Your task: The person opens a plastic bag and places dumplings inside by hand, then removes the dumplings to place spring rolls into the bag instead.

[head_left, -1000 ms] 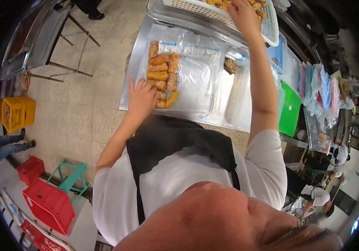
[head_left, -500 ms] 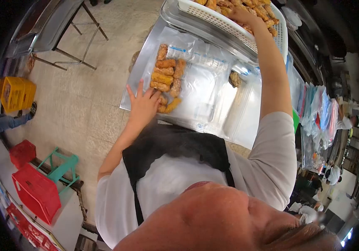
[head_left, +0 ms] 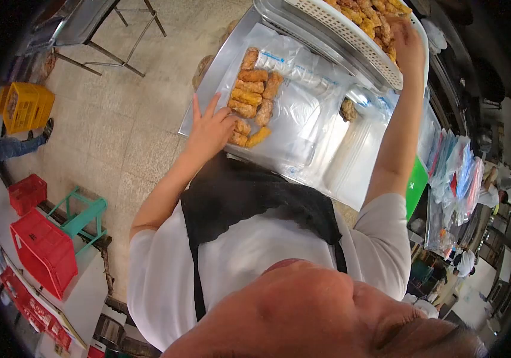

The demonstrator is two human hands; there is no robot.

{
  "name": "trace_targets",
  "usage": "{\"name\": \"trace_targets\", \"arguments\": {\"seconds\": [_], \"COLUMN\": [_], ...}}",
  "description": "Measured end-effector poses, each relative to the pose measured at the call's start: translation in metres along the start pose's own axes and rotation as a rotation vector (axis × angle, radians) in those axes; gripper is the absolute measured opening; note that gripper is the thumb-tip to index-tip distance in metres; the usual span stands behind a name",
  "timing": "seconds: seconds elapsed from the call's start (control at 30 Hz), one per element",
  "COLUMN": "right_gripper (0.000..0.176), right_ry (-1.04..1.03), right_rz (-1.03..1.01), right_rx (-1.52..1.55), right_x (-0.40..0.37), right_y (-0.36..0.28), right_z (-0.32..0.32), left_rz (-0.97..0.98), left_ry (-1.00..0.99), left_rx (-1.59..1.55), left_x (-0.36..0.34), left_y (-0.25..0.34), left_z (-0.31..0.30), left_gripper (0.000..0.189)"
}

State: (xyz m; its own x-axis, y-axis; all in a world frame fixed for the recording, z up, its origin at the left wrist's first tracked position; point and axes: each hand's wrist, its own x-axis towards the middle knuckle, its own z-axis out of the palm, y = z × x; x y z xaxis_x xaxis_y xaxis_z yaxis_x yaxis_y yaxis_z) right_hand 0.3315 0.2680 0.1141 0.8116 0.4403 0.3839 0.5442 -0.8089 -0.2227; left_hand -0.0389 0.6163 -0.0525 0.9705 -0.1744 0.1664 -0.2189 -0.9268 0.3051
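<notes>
Several browned fried rolls [head_left: 246, 96] lie in rows on a clear plastic bag [head_left: 291, 113], which rests on a metal tray [head_left: 191, 122]. My left hand [head_left: 212, 130] is at the near left end of the rows, fingers spread, its fingertips by the lowest rolls. At the top right stands a white perforated basket [head_left: 351, 42] heaped with more fried pieces [head_left: 369, 18]. My right hand [head_left: 406, 42] reaches into its right side; the fingers bend down among the pieces, and what they hold, if anything, is hidden.
A small dark lump [head_left: 348, 110] lies right of the bag. Plastic bags [head_left: 455, 173] hang at the right, near a green sheet [head_left: 416, 188]. On the left are a yellow crate [head_left: 28, 107], red crates [head_left: 44, 250], a green stool [head_left: 85, 216] and a person's leg [head_left: 17, 147].
My right hand has moved to the right side of the basket. My left hand stays by the lowest rolls. The view has shifted, with tray and basket appearing farther right.
</notes>
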Motion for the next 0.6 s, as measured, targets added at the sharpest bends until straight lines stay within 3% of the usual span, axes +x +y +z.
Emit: {"name": "trace_targets", "arguments": {"seconds": [0.07, 0.1, 0.13, 0.17, 0.2, 0.23, 0.27, 0.3, 0.33, 0.43, 0.6], "right_gripper": [0.03, 0.028, 0.024, 0.02, 0.023, 0.031, 0.034, 0.032, 0.031, 0.032, 0.032], "right_ry": [0.227, 0.137, -0.035, -0.15, -0.272, -0.309, -0.399, -0.29, -0.204, -0.007, 0.003], "right_rz": [-0.038, -0.018, -0.055, -0.215, -0.184, -0.159, 0.002, -0.168, -0.146, -0.327, -0.346], "right_rx": [0.216, 0.139, 0.441, 0.776, 0.615, 0.663, 0.711, 0.61, 0.598, 0.49, 0.416], "right_x": [-0.045, -0.071, -0.108, -0.131, -0.168, -0.188, -0.206, -0.222, -0.23, -0.233, -0.239], "right_y": [-0.104, -0.111, -0.117, -0.16, -0.184, -0.215, -0.24, -0.24, -0.249, -0.249, -0.25], "right_z": [-0.023, -0.003, 0.03, 0.048, 0.074, 0.098, 0.109, 0.142, 0.15, 0.164, 0.166], "left_rz": [0.029, 0.04, 0.055, 0.07, 0.076, 0.08, 0.083, 0.087, 0.091, 0.119, 0.099], "left_ry": [0.009, 0.021, 0.031, 0.043, 0.044, 0.046, 0.046, 0.057, 0.066, 0.108, 0.243], "left_rx": [-0.005, -0.009, -0.014, -0.017, -0.024, -0.032, -0.04, -0.057, -0.074, -0.109, -0.172], "left_x": [0.001, 0.001, 0.002, 0.003, 0.003, 0.003, 0.002, 0.001, -0.001, -0.007, 0.003], "left_y": [-0.005, -0.005, -0.006, -0.006, -0.007, -0.007, -0.008, -0.009, -0.01, -0.013, -0.004], "left_z": [0.003, 0.003, 0.003, 0.002, 0.002, 0.003, 0.002, 0.002, 0.0, -0.005, -0.005], "left_gripper": [0.025, 0.024, 0.023, 0.022, 0.021, 0.02, 0.02, 0.02, 0.019, 0.021, 0.016]}}
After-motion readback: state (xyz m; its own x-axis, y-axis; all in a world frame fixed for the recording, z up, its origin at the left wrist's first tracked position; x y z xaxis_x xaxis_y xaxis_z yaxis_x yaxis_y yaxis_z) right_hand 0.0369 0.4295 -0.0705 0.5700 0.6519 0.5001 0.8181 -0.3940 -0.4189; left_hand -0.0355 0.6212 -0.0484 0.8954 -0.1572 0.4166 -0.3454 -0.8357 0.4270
